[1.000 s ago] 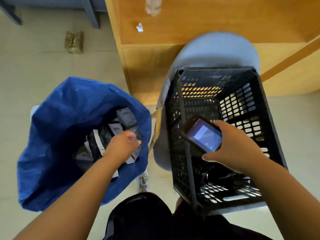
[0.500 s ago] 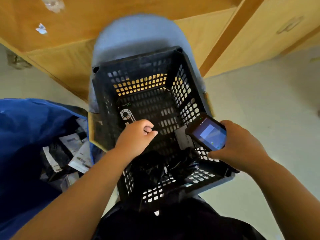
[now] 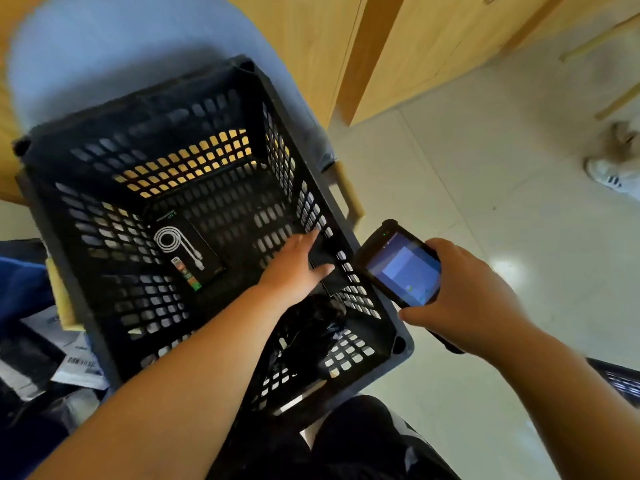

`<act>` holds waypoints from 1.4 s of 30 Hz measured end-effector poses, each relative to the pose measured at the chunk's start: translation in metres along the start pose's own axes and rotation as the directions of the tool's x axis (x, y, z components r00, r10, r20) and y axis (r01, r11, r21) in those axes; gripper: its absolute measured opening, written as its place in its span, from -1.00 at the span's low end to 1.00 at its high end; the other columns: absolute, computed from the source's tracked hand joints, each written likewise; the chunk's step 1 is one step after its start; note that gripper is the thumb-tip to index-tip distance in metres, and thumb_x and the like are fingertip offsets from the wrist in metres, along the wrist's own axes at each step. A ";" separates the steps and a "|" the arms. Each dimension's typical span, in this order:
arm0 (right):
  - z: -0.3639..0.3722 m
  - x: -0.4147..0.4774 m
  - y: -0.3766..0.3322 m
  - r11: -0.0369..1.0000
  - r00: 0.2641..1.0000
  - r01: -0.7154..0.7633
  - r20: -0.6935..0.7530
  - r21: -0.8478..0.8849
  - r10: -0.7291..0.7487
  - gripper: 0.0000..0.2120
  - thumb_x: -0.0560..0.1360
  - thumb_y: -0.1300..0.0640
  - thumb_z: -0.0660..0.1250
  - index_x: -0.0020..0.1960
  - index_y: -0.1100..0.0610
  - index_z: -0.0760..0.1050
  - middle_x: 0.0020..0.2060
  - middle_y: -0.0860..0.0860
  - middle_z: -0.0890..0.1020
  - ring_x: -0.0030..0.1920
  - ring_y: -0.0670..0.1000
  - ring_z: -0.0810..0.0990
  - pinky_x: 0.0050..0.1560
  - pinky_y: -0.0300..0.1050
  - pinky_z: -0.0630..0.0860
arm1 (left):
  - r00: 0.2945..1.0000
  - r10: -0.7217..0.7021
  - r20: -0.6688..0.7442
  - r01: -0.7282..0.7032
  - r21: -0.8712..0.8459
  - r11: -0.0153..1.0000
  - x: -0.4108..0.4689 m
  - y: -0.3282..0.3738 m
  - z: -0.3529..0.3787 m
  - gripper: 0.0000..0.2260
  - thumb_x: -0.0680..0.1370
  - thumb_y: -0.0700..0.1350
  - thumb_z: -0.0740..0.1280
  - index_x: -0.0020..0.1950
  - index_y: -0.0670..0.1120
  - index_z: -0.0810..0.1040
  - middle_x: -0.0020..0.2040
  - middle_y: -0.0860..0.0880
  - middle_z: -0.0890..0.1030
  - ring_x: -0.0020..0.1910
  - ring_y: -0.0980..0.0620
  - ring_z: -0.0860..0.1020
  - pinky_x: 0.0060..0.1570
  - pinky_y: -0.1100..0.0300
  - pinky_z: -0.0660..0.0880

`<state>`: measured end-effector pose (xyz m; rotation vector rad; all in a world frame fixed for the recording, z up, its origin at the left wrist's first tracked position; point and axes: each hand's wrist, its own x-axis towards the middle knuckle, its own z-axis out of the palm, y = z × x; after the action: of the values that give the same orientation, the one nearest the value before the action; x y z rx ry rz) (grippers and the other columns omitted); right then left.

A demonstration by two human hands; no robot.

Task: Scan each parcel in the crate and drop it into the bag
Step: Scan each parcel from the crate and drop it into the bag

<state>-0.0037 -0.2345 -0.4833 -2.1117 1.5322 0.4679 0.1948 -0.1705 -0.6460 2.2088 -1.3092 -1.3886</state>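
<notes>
The black lattice crate (image 3: 104, 150) stands on a chair in front of me. Inside, my left hand (image 3: 294, 268) reaches to the right wall and pinches a flat black parcel (image 3: 334, 280) between thumb and fingers. A black box printed with a white coiled cable (image 3: 187, 251) lies on the crate floor, and crumpled black-wrapped parcels (image 3: 311, 327) fill the near corner. My right hand (image 3: 460, 299) holds the handheld scanner (image 3: 403, 268), screen lit, just outside the crate's right rim. The blue bag (image 3: 20, 282) shows at the left edge with labelled parcels (image 3: 76, 362) in it.
The crate sits on a pale blue chair (image 3: 138, 46) with wooden arms. Wooden cabinets (image 3: 415, 46) stand behind. Light tiled floor (image 3: 485, 168) stretches to the right, where another person's white shoe (image 3: 613, 174) is visible.
My left hand left the bag, crossed into the crate and reached the flat black parcel at the right wall. The view swung right, and the scanner hand shifted outside the crate's rim.
</notes>
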 end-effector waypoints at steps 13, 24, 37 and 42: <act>0.002 -0.001 -0.001 0.999 0.999 0.035 0.008 0.023 -0.036 -0.21 0.17 -0.13 0.52 0.30 -0.04 0.26 -0.06 -0.11 0.44 -0.14 -0.02 0.48 -0.21 -0.04 0.55 | 0.993 -0.007 0.116 -0.034 0.347 0.937 -0.024 -0.024 -0.018 -0.44 0.49 -0.24 0.34 0.40 0.13 0.26 0.28 -0.07 0.28 -0.02 -0.12 0.53 -0.03 0.02 0.54; -0.014 -0.005 -0.018 0.993 0.994 0.101 -0.056 0.057 -0.098 -0.26 0.16 -0.12 0.55 0.24 -0.05 0.30 -0.07 -0.09 0.48 -0.14 -0.01 0.49 -0.21 -0.04 0.54 | 0.921 -0.156 -0.357 0.106 -0.154 0.982 -0.061 -0.045 -0.047 -0.55 0.39 0.05 0.43 0.21 0.04 0.36 -0.01 0.04 0.57 -0.08 0.01 0.57 -0.17 0.09 0.53; 0.001 0.000 -0.043 0.989 0.989 0.147 -0.022 -0.033 -0.147 -0.20 0.16 -0.15 0.54 0.29 -0.04 0.26 -0.06 -0.11 0.43 -0.11 -0.03 0.46 -0.21 -0.09 0.51 | 0.866 -0.378 -0.328 0.223 -0.424 0.878 -0.038 -0.096 -0.015 -0.43 0.44 -0.18 0.45 0.36 -0.11 0.25 0.21 -0.15 0.52 0.19 -0.17 0.51 0.17 -0.02 0.48; 0.004 0.000 -0.041 0.988 0.990 0.140 -0.006 -0.062 -0.141 -0.20 0.16 -0.14 0.55 0.28 -0.03 0.27 -0.06 -0.11 0.44 -0.12 -0.03 0.46 -0.24 -0.11 0.48 | 0.853 -0.439 -0.281 0.324 -0.373 0.869 -0.033 -0.105 -0.018 -0.48 0.46 -0.21 0.40 0.30 -0.09 0.20 0.19 -0.18 0.50 0.13 -0.22 0.52 0.13 -0.13 0.49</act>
<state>0.0350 -0.2219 -0.4797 -2.2540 1.3788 0.4599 0.2635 -0.0886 -0.6786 2.4238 -0.4924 -1.1270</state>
